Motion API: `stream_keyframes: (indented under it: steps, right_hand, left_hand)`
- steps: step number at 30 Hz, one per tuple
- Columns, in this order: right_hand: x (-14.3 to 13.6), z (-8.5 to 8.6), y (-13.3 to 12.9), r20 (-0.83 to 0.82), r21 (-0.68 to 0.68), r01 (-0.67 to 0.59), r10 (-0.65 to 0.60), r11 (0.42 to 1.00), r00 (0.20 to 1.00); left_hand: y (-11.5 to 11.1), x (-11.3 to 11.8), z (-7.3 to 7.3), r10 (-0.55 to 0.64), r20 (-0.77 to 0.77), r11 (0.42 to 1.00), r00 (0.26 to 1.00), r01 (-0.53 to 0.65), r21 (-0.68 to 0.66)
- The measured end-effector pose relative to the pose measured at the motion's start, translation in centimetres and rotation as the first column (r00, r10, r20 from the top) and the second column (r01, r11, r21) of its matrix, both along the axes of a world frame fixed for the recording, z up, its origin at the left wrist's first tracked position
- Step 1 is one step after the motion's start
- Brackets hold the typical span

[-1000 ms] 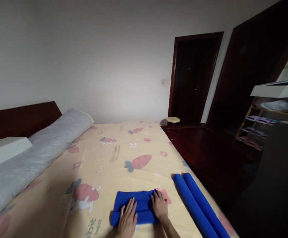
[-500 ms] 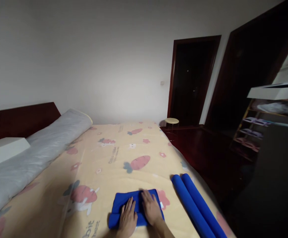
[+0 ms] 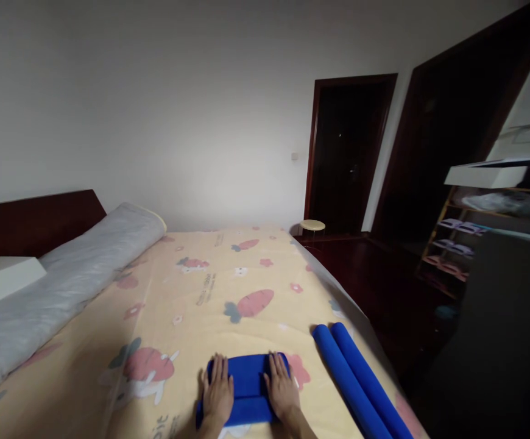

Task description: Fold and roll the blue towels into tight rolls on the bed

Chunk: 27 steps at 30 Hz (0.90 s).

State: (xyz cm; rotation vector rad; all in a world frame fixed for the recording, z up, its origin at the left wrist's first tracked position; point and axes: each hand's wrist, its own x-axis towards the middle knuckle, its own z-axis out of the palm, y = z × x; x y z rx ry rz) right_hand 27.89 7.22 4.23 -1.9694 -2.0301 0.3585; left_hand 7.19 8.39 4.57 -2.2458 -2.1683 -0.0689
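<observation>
Both palms are down flat, fingers spread wide, on the folded blue cloth (image 3: 245, 390) at the near edge of the bed sheet (image 3: 210, 305). The left hand (image 3: 217, 396) covers its left end, the right hand (image 3: 282, 393) its right end; neither grips anything. It looks soft, light and floppy, so I'd take it by the outer edges or corners. Two blue rolls (image 3: 356, 381) lie just beside it, to the right. The sheet's printed lettering is too blurred to read.
</observation>
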Motion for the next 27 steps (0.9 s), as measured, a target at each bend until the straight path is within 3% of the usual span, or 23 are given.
stream_keyframes:
  steps: [3,5,10,13,15,17,19,21,22,24,27]
  right_hand:
    - [-2.7,-0.1,-0.1,-0.048,-0.017,-0.204,0.203,0.979,0.978]
    - [-3.2,-0.2,-0.2,-0.049,-0.065,-0.232,0.229,0.971,0.972]
    - [1.2,-0.7,0.0,0.020,-0.090,0.000,0.002,0.996,1.000]
    - [3.6,-0.7,0.3,0.044,-0.085,0.038,-0.034,0.996,0.998]
    - [3.9,-0.5,0.3,0.050,-0.077,0.053,-0.049,0.996,0.998]
    - [3.3,-0.4,0.1,0.039,-0.026,0.079,-0.078,0.997,0.996]
    - [2.3,-0.9,-0.8,0.003,0.098,0.044,-0.044,0.994,0.999]
    - [1.3,-1.9,-2.2,-0.013,0.249,-0.083,0.089,0.965,0.996]
    - [0.9,-2.4,-3.1,-0.003,0.311,-0.149,0.158,0.939,0.987]
    - [0.7,-3.5,-5.0,0.026,0.380,-0.215,0.223,0.899,0.975]
    - [1.5,-4.1,-7.4,0.031,0.383,-0.169,0.170,0.908,0.985]
  left_hand:
    - [0.0,2.1,-0.9,-0.079,0.091,0.994,0.993,0.085,-0.065]
    - [0.0,2.2,-0.9,-0.045,0.101,0.987,0.994,0.060,-0.148]
    - [0.1,-2.1,0.3,0.060,0.079,0.975,0.995,-0.041,-0.218]
    - [0.5,-4.3,0.4,0.075,0.056,0.968,0.996,-0.059,-0.246]
    - [0.7,-4.7,0.0,0.066,0.029,0.984,0.997,-0.060,-0.168]
    - [0.6,-4.2,-1.0,0.002,0.023,0.996,1.000,-0.004,0.086]
    - [-0.1,-3.3,-2.4,-0.144,0.008,0.928,0.990,0.133,0.347]
    - [-1.5,-2.4,-4.1,-0.345,-0.043,0.820,0.938,0.323,0.473]
    - [-2.3,-2.1,-5.0,-0.420,-0.065,0.778,0.905,0.396,0.488]
    - [-4.3,-1.8,-6.1,-0.489,-0.070,0.747,0.869,0.459,0.480]
    - [-7.0,-2.5,-5.7,-0.437,0.023,0.851,0.899,0.405,0.335]
